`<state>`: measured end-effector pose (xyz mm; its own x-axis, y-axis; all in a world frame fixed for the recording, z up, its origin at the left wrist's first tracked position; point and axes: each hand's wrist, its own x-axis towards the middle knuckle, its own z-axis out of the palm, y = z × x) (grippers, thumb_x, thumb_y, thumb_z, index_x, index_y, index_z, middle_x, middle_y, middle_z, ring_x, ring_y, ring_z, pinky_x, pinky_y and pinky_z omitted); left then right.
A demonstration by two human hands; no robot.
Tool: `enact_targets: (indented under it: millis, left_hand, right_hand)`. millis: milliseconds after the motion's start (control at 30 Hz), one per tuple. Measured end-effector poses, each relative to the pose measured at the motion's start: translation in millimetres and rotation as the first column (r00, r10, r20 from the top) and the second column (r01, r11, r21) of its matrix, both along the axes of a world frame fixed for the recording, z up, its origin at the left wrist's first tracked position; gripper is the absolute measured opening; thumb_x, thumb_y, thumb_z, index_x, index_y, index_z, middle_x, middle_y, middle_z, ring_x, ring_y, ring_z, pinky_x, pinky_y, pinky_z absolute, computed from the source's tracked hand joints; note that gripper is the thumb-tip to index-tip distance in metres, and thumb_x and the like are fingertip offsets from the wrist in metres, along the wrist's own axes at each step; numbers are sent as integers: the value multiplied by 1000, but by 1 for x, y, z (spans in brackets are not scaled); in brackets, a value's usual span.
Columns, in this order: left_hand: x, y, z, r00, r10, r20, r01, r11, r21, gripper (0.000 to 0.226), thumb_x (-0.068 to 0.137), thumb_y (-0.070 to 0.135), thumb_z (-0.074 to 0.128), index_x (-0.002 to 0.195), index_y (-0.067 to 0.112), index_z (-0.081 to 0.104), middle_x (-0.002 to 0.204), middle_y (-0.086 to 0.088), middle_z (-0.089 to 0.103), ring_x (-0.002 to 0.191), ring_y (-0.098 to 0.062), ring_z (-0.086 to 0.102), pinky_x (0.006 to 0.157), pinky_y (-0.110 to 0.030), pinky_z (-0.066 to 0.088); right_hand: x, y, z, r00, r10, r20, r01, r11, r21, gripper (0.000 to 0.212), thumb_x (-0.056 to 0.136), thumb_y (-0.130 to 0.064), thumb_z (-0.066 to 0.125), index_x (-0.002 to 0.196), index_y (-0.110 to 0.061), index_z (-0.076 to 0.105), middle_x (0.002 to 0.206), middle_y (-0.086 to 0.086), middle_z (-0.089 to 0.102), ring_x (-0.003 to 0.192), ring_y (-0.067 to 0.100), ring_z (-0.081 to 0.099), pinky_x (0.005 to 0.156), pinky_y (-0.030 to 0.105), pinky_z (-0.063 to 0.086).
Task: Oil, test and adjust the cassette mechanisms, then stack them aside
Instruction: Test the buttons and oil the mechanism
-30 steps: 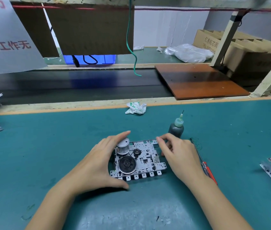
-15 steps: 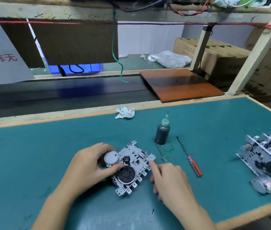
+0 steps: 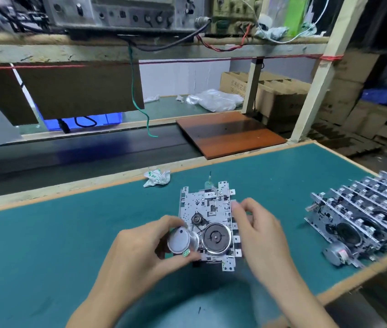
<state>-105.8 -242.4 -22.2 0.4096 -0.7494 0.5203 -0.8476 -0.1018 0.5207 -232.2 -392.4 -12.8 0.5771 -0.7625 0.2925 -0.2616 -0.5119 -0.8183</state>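
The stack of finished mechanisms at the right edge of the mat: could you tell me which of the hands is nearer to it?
Right. The right hand lies between the held cassette mechanism and the stack; the left hand is beyond the mechanism, farther off.

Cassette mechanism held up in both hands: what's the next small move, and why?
Probably carry it right and set it on the stack. The left hand grips the cassette mechanism by its round motor, lifted off the green table and tilted toward the camera; the right hand, blurred, is at its right edge. The oil bottle stands behind, untouched.
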Motion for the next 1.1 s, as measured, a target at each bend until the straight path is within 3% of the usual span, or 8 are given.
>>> enact_targets:
  millis: [200, 333, 467, 600, 700, 833, 967, 1100]
  left_hand:
    - [-31, -54, 25, 964, -82, 254, 91, 996, -24, 31, 73, 55, 58, 87, 28, 62, 61, 23, 39, 56, -3, 48, 45, -15, 40]
    - [-49, -98, 40, 902, -95, 422, 82, 995, 48, 28, 72, 49, 54, 78, 22, 61, 56, 16, 56, 47, -7, 51, 35, -23, 40]
    - [-74, -159, 56, 819, -7, 574, -41, 997, 71, 32, 60, 36, 76, 72, 15, 55, 51, 4, 55, 37, -20, 52, 36, -20, 22]
    - [-95, -228, 74, 821, 47, 569, -132, 985, 109, 33, 74, 38, 67, 83, 16, 43, 58, 3, 57, 46, -24, 57, 40, -21, 10]
    - [-101, -292, 77, 886, 48, 461, -138, 977, 164, 34, 89, 42, 52, 94, 17, 29, 80, 0, 61, 75, -29, 64, 45, -29, 20]
    - [-113, -371, 70, 988, -11, 155, -39, 948, 316, 42, 87, 39, 61, 111, 9, 44, 107, -10, 64, 98, -32, 61, 64, -31, 37]
    - [-126, -427, 50, 992, -68, -103, 105, 906, 411, 45, 88, 38, 64, 113, 4, 51, 114, -16, 61, 105, -35, 58, 74, -36, 43]
    - [-136, -472, 28, 947, -62, -315, 205, 871, 446, 43, 94, 33, 56, 117, -2, 56, 119, -22, 61, 110, -37, 57, 89, -42, 46]
  right_hand:
    - [-34, -42, 32, 994, -67, 92, 84, 975, -207, 37, 93, -38, 45, 61, -21, 38, 46, -9, 41, 46, 10, 32, 47, 23, 24]
    - [-52, -79, 52, 991, -92, 92, 119, 928, -354, 34, 93, -36, 48, 63, -22, 40, 45, -6, 42, 48, 12, 36, 49, 26, 26]
    - [-68, -128, 77, 987, -114, 116, 157, 857, -490, 31, 95, -31, 49, 67, -21, 41, 41, -5, 31, 47, 13, 37, 49, 27, 27]
    - [-79, -189, 99, 983, -157, 96, 183, 786, -590, 30, 96, -29, 50, 73, -11, 47, 45, -9, 36, 43, 12, 36, 52, 30, 28]
    - [-81, -238, 110, 978, -208, 19, 164, 713, -682, 28, 97, -29, 49, 78, -9, 48, 51, -3, 42, 51, 28, 44, 54, 35, 32]
    - [-83, -299, 107, 935, -317, -161, 73, 615, -785, 25, 99, -30, 46, 86, -9, 47, 63, 12, 56, 60, 37, 54, 55, 34, 30]
    - [-91, -343, 90, 850, -433, -299, -20, 540, -841, 25, 100, -31, 43, 92, -7, 49, 60, 6, 44, 62, 37, 58, 53, 33, 29]
    - [-100, -375, 69, 807, -484, -338, -49, 515, -856, 26, 99, -31, 46, 89, -7, 50, 61, 14, 57, 59, 36, 59, 49, 32, 29]
